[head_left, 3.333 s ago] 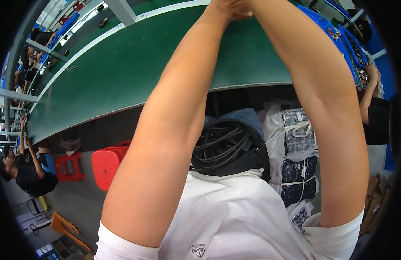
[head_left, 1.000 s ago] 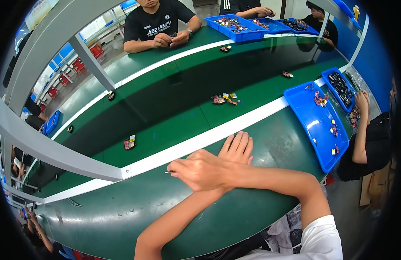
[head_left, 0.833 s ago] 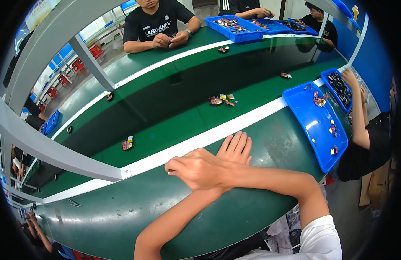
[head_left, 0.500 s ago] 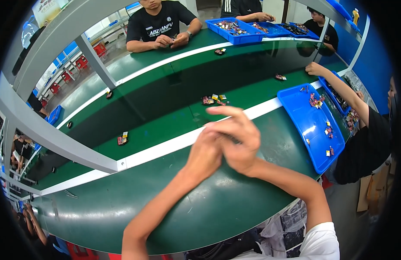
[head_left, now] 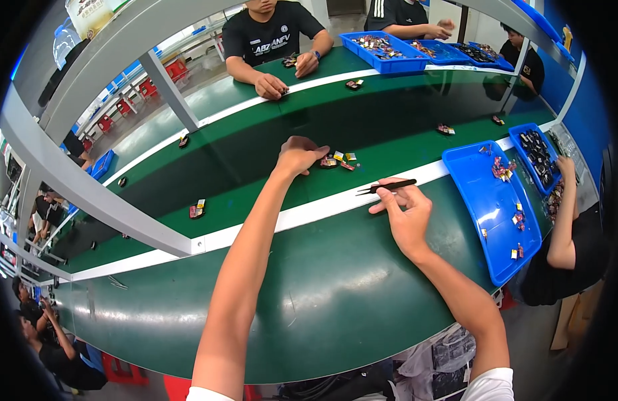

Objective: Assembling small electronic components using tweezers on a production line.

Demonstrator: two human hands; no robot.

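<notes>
My left hand (head_left: 299, 157) reaches over the white rail onto the dark green belt, thumb apart from the fingers and nothing visible in it. Its thumb is close beside a small cluster of dark red and black parts (head_left: 329, 162) with yellow-and-white tabs (head_left: 350, 156); whether it touches them I cannot tell. My right hand (head_left: 407, 217) is above the near green tabletop (head_left: 336, 267) by the rail, closed on a pair of black tweezers (head_left: 397, 186). The tweezers' tips point left, apart from the parts.
To the right, a blue tray (head_left: 479, 220) holds scattered small parts; a smaller blue tray (head_left: 537, 157) of black pieces lies beyond it, beside a co-worker's arm (head_left: 564, 214). A grey frame post (head_left: 122, 220) rises at left. Across the belt, a person (head_left: 272, 50) handles parts.
My hands, together before, have come apart. The left has moved forward to the parts on the belt; the right has shifted right, its tweezers now plainly visible. The view has shifted slightly.
</notes>
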